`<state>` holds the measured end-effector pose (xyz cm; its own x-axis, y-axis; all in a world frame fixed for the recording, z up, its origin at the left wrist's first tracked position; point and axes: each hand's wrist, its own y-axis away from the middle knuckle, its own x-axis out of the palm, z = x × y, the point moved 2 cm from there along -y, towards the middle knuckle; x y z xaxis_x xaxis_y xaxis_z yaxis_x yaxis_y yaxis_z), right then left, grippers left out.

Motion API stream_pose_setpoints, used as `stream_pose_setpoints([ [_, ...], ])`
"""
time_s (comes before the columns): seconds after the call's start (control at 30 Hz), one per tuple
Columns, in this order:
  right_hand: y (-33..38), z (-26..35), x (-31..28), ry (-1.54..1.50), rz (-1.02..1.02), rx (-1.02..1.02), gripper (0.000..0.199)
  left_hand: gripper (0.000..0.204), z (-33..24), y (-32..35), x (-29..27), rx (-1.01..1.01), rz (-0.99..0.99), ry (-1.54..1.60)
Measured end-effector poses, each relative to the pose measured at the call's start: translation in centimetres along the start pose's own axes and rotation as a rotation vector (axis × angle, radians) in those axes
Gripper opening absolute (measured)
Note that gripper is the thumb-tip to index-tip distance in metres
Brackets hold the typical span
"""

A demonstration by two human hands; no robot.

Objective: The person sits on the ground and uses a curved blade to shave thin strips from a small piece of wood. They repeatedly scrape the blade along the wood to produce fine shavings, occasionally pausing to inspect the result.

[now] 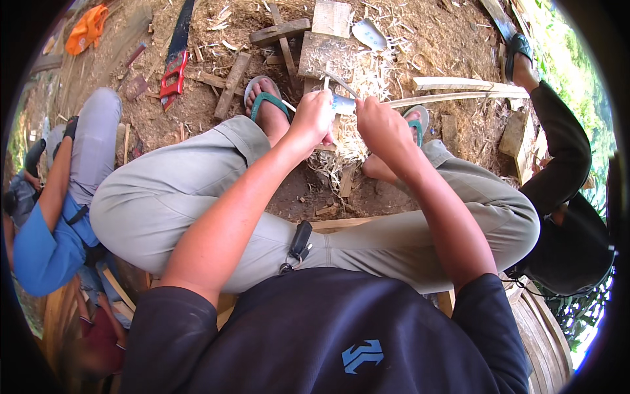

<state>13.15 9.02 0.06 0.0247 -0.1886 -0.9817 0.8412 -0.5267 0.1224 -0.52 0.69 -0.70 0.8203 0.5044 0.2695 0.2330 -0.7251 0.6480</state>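
My left hand (315,120) is closed around a thin pale wooden strip (326,83), whose tip sticks up past the fingers. Just to its right, my right hand (379,125) is closed on a slender, curved greyish piece (341,83); its exact kind is not clear. Between the two fists a bluish metal blade (342,104) shows, its handle hidden, so I cannot tell whether a hand grips it. Both hands are over a wooden block (326,55) between my sandalled feet, with pale wood shavings (351,141) heaped around.
A red-handled saw (173,77) lies at the far left, near an orange bag (86,29). A whitish scoop-shaped piece (369,34) rests beyond the block. Long pale wood strips (459,92) extend rightward. People sit close by on both sides: blue shirt (42,253), black sleeve (558,151).
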Motion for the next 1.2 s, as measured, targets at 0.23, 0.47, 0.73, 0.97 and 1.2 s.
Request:
stream_pose_setpoints([
  [0.23, 2.2, 1.7, -3.7, -0.09, 0.185, 0.03, 0.033, 0.023, 0.3, 0.1, 0.0, 0.023, -0.039, -0.036],
  [0.47, 1.7, 2.5, -4.8, -0.168, 0.257, 0.239, 0.03, 0.025, 0.6, -0.1, -0.4, 0.104, -0.025, -0.177],
  [0.73, 1.0, 3.2, -4.2, -0.133, 0.251, 0.276, 0.034, 0.024, 0.9, 0.0, -0.4, 0.066, -0.051, -0.125],
  [0.97, -0.9, 2.8, -1.9, -0.087, 0.189, 0.336, 0.038, 0.019, 1.1, 0.0, -0.3, 0.077, -0.033, -0.117],
  [1.2, -0.8, -1.0, 1.1, -0.022, 0.062, 0.004, 0.03, 0.017, -0.2, 0.5, 0.5, 0.005, -0.089, -0.051],
])
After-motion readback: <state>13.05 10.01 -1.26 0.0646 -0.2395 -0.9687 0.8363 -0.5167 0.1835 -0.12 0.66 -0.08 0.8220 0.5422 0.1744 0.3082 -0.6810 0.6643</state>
